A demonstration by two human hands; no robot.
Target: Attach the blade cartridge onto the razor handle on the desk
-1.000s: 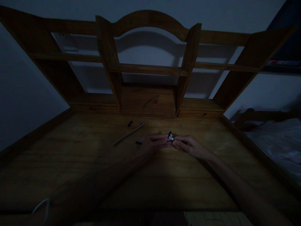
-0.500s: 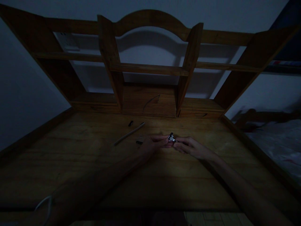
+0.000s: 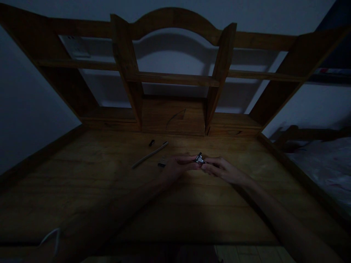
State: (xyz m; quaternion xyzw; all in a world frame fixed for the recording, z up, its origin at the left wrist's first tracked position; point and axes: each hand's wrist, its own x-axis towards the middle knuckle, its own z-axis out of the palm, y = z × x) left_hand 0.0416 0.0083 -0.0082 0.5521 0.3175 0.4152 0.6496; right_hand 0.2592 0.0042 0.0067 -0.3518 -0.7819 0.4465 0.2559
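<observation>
In dim light, a small black-and-silver piece (image 3: 200,159) sits between my two hands, just above the desk; I cannot make out its exact kind. The fingers of my left hand (image 3: 177,168) pinch its left side. From the right, my right hand (image 3: 221,170) has its thumb and fingers closed at the piece's lower right end. Whether a second small part is in those right fingers is too dark to see. Left of my left hand lies a small black part (image 3: 161,165), partly beside the wrist. A long thin light-coloured rod (image 3: 149,155) lies farther left.
Another small black part (image 3: 151,143) lies near the rod's far end. The wooden desk (image 3: 68,182) has a raised shelf unit (image 3: 172,78) along its back, with drawers at its foot. Raised wooden edges bound both sides. A pale plastic-like heap (image 3: 326,168) stands beyond the right edge.
The piece has turned slightly between my fingers, and my left fingertips have shifted on it. My right hand is almost where it was. The whole view has moved a little.
</observation>
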